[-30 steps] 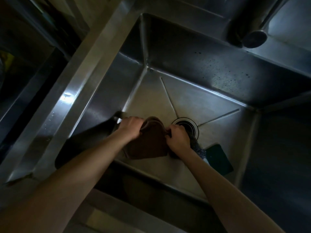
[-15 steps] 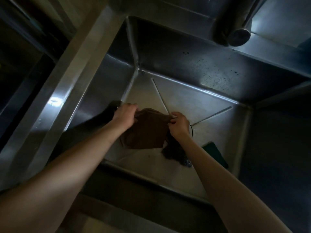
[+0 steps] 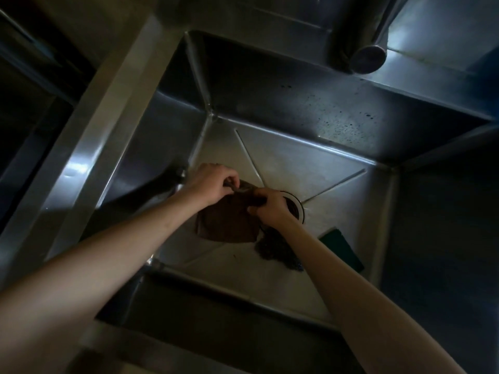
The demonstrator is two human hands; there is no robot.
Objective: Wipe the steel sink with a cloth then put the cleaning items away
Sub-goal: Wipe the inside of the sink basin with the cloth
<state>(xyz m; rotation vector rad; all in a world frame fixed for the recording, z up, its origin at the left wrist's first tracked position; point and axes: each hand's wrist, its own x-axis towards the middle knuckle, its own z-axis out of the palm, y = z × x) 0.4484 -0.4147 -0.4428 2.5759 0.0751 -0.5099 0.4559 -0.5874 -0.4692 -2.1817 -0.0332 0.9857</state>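
Dimly lit, the steel sink (image 3: 310, 163) fills my view, its back wall spotted with droplets, the faucet (image 3: 367, 59) overhead; a dark green sponge (image 3: 341, 249) lies on the floor at right; my left hand (image 3: 213, 184) and right hand (image 3: 270, 209) both pinch the brown cloth's (image 3: 226, 225) top edge, close together, beside the drain (image 3: 295, 206); it hangs below them.

The right hand (image 3: 271, 209) covers the near-left part of the drain ring (image 3: 296, 205). Both hands hide the top edge of the brown cloth (image 3: 225, 225). The right forearm crosses a dark bundle (image 3: 272, 248) too dim to identify. The faucet (image 3: 368, 59) is cut off by the top edge.
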